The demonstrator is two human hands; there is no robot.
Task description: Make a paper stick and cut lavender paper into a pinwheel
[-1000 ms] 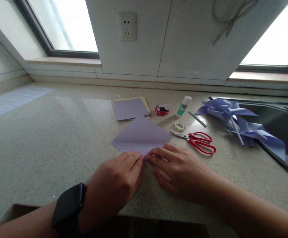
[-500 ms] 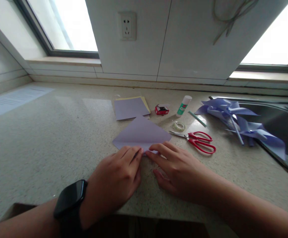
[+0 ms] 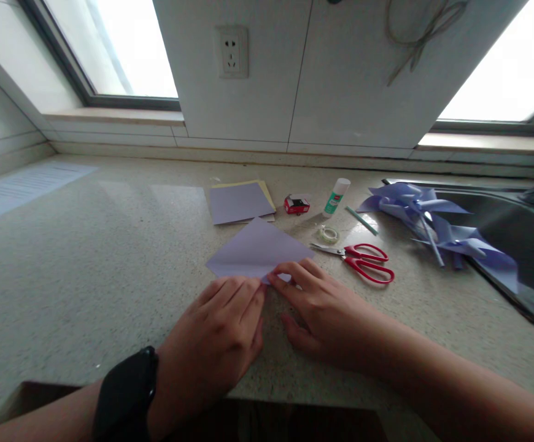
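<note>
Left hand, black watch at the wrist, lies palm down on the counter, fingers flat and loose, tips pressing the near edge of the sheet; nothing is grasped. Right hand lies beside it, fingers stretched flat on the same near corner, also pressing rather than gripping; the two sets of fingertips nearly meet. Sheet: pale purple, lying flat on the counter like a diamond, just beyond both hands, a faint crease across it. Scissors: red handles, right of the sheet, blades pointing at it. Tape roll: small, clear, just beyond the scissors. Green stick: thin, near the tape. Glue stick: white, green label, lying tilted. Red box: small, left of the glue. Paper stack: purple over yellow, beyond the sheet. Pinwheels: purple, heaped at the edge of the sink. Socket: on the wall, between two windows.
</note>
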